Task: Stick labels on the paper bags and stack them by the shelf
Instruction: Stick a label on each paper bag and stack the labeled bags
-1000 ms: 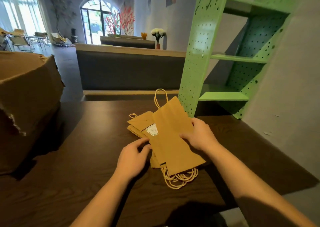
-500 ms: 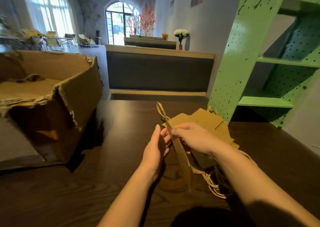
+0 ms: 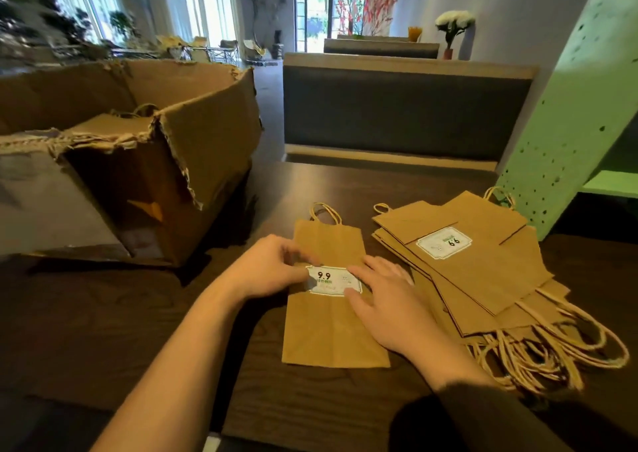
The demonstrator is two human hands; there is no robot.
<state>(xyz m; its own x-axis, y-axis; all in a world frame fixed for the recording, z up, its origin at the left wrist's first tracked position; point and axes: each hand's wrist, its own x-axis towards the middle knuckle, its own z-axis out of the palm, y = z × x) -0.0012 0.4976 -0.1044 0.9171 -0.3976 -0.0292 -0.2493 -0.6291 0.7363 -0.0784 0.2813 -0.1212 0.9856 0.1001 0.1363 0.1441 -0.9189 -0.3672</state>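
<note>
Labelling: left hand (image 3: 266,268) pinches white rectangular label (image 3: 333,280) on flat brown paper bag (image 3: 331,331); right hand (image 3: 386,303) presses it, fingers straight; next, likely: smooth, shift onto fanned bag stack (image 3: 483,279).

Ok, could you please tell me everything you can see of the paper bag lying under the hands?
The paper bag is plain brown paper, flattened and lying on the dark wooden table, its twisted cord handles pointing away from the person. A white label reading 9.9 sits across its middle. The left hand touches the label's left end; the right hand lies flat on its right end. A stack of bags lies to its right.
</note>
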